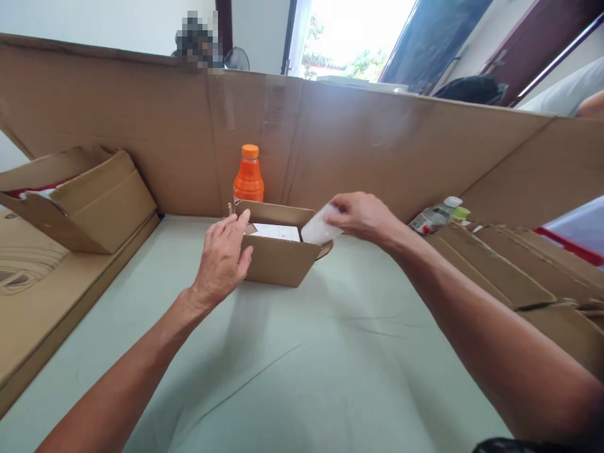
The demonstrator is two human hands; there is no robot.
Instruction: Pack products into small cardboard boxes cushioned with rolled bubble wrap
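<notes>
A small open cardboard box (278, 261) stands on the pale green cloth, with a flat white item (278, 232) inside it. My left hand (224, 248) rests against the box's left end, fingers stretched out and slightly apart. At the box's right end, my right hand (358, 214) grips a whitish, rounded-cornered piece (322, 225) between thumb and fingers. That piece tilts down, its lower end at or inside the box rim; its exact kind cannot be made out. Just behind the box is an orange bottle (249, 176), its lower part hidden.
A tall cardboard wall (377, 145) runs across the back. On the left, an open carton (104, 201) sits on a larger cardboard surface. To the right are a clear bottle (438, 215) and more cardboard boxes (500, 264). Beyond the wall is a blurred person (197, 41).
</notes>
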